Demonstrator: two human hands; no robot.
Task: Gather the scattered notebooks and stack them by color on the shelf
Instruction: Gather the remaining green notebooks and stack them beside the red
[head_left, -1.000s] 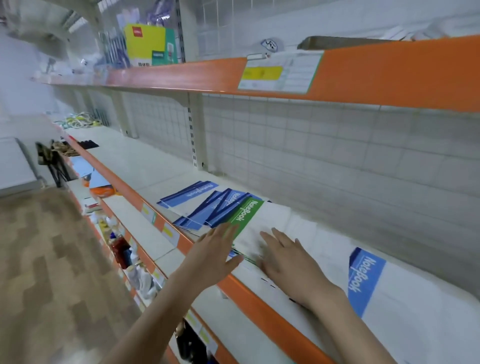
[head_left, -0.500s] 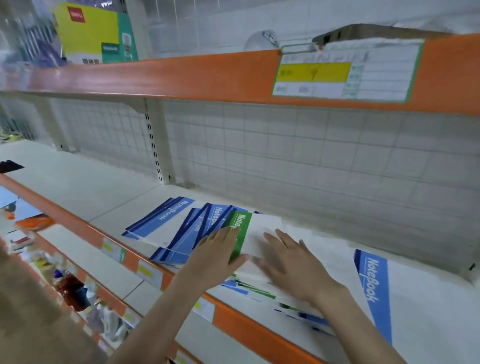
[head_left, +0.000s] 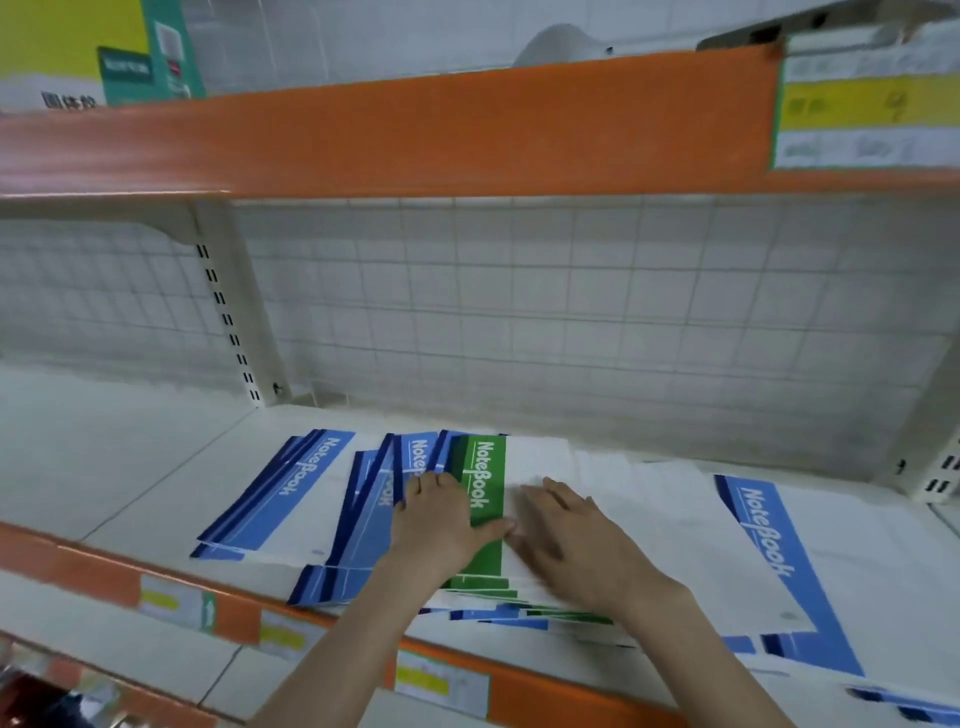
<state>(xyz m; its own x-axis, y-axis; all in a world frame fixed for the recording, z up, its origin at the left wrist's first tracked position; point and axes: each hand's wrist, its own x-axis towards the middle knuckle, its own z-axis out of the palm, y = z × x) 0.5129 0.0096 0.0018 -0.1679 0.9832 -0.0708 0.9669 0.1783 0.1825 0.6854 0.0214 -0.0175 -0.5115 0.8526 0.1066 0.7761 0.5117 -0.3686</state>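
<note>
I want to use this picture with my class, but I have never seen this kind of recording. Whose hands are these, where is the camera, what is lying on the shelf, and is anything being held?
The camera sits on a person's head and looks forward and down, so you see that person's own two bare arms. No machine is involved. The shelf is a shop shelf with an orange front edge. On it lie scattered notebooks: a green notebook in the middle, blue notebooks to the left, and another blue notebook to the right. The left hand and the right hand both rest flat on the middle pile with fingers straight. Nothing is gripped or lifted.
</note>
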